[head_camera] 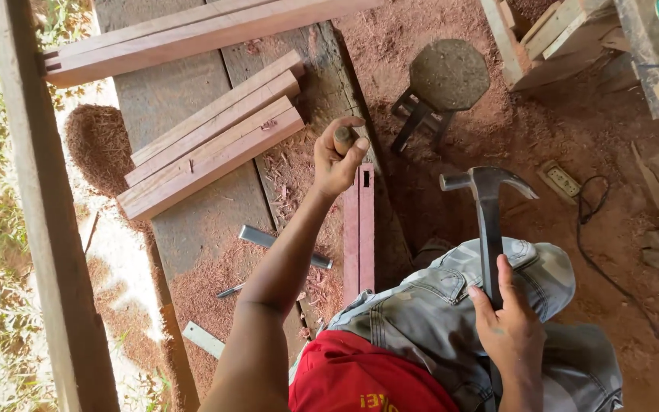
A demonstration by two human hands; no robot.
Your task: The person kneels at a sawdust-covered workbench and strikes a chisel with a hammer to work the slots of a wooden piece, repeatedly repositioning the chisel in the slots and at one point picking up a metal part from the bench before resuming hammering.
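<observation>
Sawdust-strewn workbench [192, 229]: chisel handle [342, 140] inside left hand [335, 160] fingers, right hand [509, 328] gripping hammer [488, 221].

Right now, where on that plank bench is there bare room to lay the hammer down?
Bare plank shows between the long beams at the far end and the stacked slats. A smaller sawdusty patch lies beside the metal bar, left of the mortised red strip. It is crowded around the left hand, gripping a chisel handle. The right hand holds the hammer.
</observation>
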